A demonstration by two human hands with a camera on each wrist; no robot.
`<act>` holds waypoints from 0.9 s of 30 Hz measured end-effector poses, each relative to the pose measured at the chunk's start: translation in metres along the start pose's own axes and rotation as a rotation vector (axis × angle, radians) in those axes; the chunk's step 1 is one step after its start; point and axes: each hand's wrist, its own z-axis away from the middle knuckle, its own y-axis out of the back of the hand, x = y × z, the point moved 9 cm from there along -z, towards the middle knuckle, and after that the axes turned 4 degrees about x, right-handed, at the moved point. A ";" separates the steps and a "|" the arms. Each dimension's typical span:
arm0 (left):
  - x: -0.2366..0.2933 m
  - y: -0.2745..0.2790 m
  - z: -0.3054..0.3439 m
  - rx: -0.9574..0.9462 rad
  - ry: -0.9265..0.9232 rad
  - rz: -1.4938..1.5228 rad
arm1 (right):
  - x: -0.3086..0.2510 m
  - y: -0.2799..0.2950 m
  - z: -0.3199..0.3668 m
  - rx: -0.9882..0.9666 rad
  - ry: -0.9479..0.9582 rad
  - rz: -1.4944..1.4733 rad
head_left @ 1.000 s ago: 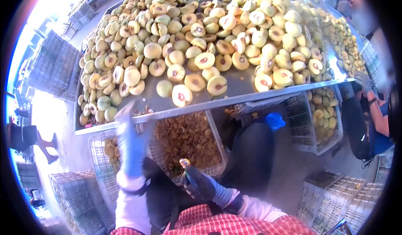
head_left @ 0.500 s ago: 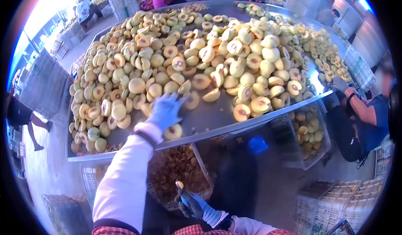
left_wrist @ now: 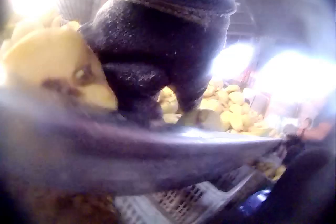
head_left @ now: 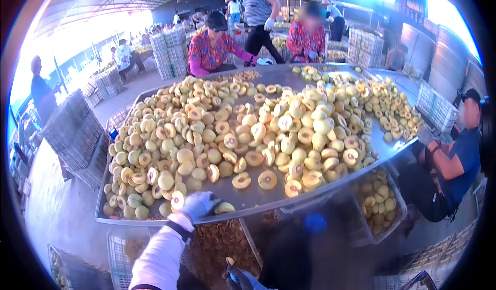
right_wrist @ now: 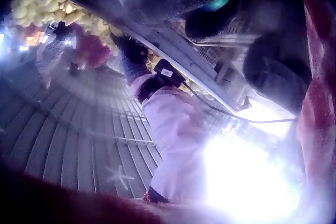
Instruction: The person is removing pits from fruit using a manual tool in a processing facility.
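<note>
In the head view my gloved left hand (head_left: 200, 204) is at the metal table's (head_left: 253, 203) front rim, its fingertips right at a halved peach (head_left: 224, 207). Another peach half (head_left: 177, 200) lies cut face up beside the wrist. The left wrist view shows the dark glove fingers (left_wrist: 139, 90) pointing down behind the rim, with a large peach half (left_wrist: 58, 71) next to them. Low over my lap, my gloved right hand (head_left: 240, 279) grips a small pitting spoon (head_left: 230, 261) with its tip up. A green piece of its handle (right_wrist: 218, 2) shows in the right wrist view.
Many peach halves (head_left: 186, 155) are heaped across the table. A crate of brown scraps (head_left: 217, 243) stands below the front rim, and a crate of fruit (head_left: 380, 202) to the right. One person (head_left: 449, 161) sits at the right; others sit across the table.
My left hand rose from below to the table, reached over the peach halves, then drew back to the front rim. My right hand keeps its grip on the pitting spoon. The head view has tilted up.
</note>
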 end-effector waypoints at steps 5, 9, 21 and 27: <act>0.062 -0.014 0.021 0.205 -0.177 0.008 | 0.012 0.002 -0.021 -0.039 -0.047 -0.078; 0.055 -0.023 0.001 0.139 -0.117 0.167 | 0.004 -0.009 -0.024 -0.018 -0.077 -0.005; 0.057 -0.021 0.133 0.129 -0.053 0.797 | -0.096 0.018 0.012 0.230 0.634 -0.047; 0.054 -0.030 0.186 0.306 0.005 1.195 | -0.065 0.003 -0.002 0.093 0.262 -0.002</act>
